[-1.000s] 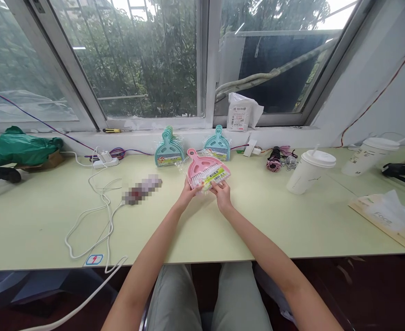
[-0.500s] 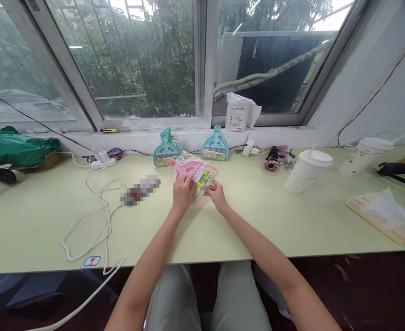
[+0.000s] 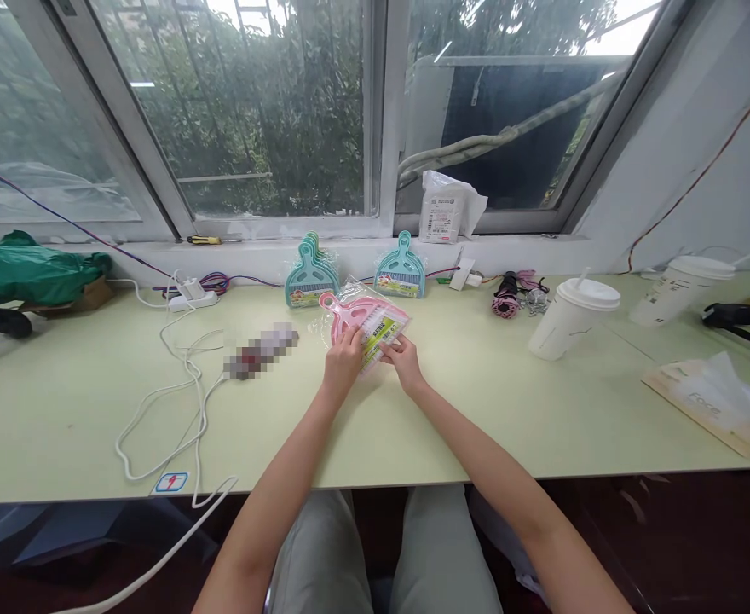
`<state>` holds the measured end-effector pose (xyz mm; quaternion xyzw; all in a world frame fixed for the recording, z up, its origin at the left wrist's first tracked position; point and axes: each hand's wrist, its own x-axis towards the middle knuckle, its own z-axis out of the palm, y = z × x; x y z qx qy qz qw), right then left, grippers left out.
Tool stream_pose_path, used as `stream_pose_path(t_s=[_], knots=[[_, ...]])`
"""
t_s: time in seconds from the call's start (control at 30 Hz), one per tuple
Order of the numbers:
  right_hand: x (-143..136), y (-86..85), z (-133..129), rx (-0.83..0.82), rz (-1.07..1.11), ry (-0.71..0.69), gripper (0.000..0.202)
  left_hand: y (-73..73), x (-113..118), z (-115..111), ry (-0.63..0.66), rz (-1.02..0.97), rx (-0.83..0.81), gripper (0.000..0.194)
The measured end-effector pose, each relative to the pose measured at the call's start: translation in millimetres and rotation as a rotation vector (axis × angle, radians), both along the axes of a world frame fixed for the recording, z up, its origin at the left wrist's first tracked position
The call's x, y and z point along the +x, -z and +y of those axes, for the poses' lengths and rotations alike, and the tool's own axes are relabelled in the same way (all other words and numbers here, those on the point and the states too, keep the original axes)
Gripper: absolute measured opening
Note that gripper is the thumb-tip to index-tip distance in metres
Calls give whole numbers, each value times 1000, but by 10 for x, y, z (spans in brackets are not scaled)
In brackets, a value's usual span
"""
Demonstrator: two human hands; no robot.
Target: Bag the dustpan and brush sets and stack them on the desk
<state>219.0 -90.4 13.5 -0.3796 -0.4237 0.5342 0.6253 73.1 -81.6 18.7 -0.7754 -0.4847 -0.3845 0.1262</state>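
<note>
A pink dustpan set (image 3: 351, 315) in clear plastic wrap, with a yellow-green label, is tilted over the table between my hands. Its round handle end points to the upper left. My left hand (image 3: 343, 362) is closed on its lower left side, fingers lying over the front. At the lower right edge, my right hand (image 3: 403, 362) pinches it near the label. Behind it, several wrapped teal dustpan sets (image 3: 312, 277) lean together against the wall under the window. Another teal set (image 3: 400, 271) stands just to their right.
White cables (image 3: 199, 401) and a blurred object (image 3: 261, 351) lie left of my hands. A power strip (image 3: 192, 301) and green bag (image 3: 33, 271) are farther left. White cups (image 3: 570, 320), a cable bundle (image 3: 506, 294) and a tissue pack (image 3: 711, 402) are on the right.
My left hand and the pink set have shifted slightly right, and the set has turned a little. Both hands still hold it.
</note>
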Motion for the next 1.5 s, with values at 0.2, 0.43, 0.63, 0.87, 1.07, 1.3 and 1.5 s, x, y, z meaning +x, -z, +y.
stream_pose_path(t_s=[0.2, 0.43, 0.63, 0.87, 1.07, 1.3, 1.5], knots=[[4, 7, -6, -23, 84, 14, 39, -13, 52, -65, 77, 143, 64, 40], [4, 26, 6, -26, 51, 10, 40, -71, 126, -98, 58, 293, -32, 44], [-38, 34, 0, 0, -93, -114, 50, -141, 148, -152, -18, 113, -177, 51], [-42, 112, 44, 11, -137, -143, 49, -48, 125, -96, -29, 89, -196, 54], [-34, 47, 16, -9, -84, -125, 49, -26, 154, -102, 49, 100, -162, 56], [49, 17, 33, -5, 28, 17, 45, -88, 163, -125, 205, -116, -111, 54], [121, 12, 78, 14, 144, 75, 41, -136, 91, -34, -51, -948, -197, 64]])
